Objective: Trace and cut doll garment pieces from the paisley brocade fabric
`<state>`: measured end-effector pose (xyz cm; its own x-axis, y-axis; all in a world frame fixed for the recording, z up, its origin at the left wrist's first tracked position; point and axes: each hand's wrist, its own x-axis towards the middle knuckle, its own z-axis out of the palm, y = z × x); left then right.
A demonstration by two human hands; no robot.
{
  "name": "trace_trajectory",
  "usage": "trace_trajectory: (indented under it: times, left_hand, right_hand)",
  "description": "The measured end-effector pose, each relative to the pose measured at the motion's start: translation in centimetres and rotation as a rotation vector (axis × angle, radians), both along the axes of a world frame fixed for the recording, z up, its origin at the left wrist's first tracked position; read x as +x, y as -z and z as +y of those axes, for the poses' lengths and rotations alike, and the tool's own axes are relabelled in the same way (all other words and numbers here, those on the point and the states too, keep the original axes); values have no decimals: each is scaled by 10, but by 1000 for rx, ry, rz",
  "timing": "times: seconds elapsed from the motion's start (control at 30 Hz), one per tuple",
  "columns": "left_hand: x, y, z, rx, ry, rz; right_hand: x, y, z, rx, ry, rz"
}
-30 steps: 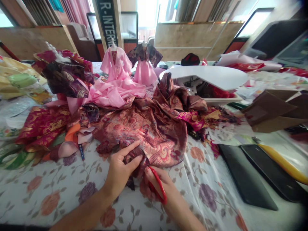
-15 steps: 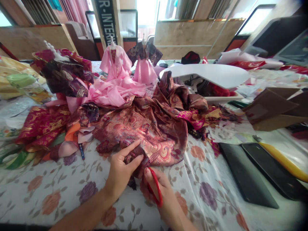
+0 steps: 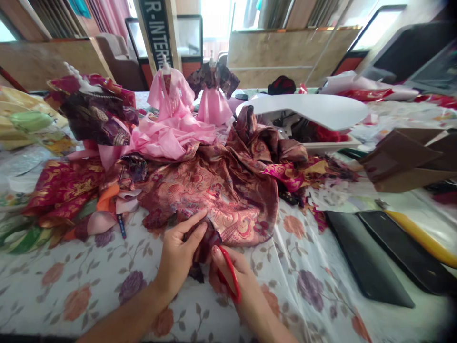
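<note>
My left hand [image 3: 182,243] pinches a folded edge of the brocade fabric [image 3: 200,181], a reddish-brown cloth with gold and red swirls spread over the table. In my right hand [image 3: 239,276] is a pair of scissors [image 3: 231,274]; its red handle loops round my thumb. The blades are hidden among the cloth and my fingers. Both hands are close together at the fabric's near edge, where a dark strip of cloth hangs down onto the flowered tablecloth [image 3: 139,314].
Behind the fabric stand small dress forms in a pink dress [image 3: 169,95] and a dark top [image 3: 214,76]. To the right lie a black phone [image 3: 400,247], a dark flat case [image 3: 364,257] and a brown box [image 3: 403,157]. A blue pen [image 3: 122,226] lies left of my hands.
My left thumb has shifted slightly up and left along the cloth. The right hand and red handle have moved a little left and upward.
</note>
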<state>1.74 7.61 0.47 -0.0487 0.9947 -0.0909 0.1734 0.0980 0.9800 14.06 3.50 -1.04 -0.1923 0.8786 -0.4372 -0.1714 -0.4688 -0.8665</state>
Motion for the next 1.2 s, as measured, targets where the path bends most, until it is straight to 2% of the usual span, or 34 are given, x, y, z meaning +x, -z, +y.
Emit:
trace_trajectory:
  times: [0.2, 0.53, 0.83, 1.07, 1.2]
  left_hand:
    - [1, 0, -1, 13, 10, 5]
    - [-1, 2, 0, 16, 26, 36]
    - [-2, 2, 0, 21, 26, 40]
    - [-3, 3, 0, 30, 48, 9]
    - [-3, 3, 0, 14, 49, 7]
  right_hand:
    - [-1, 3, -5, -8, 32, 37]
    - [3, -5, 1, 1, -4, -42]
    - [0, 4, -2, 34, 15, -7]
    - [2, -10, 2, 22, -17, -75]
    - [1, -11, 4, 35, -7, -83]
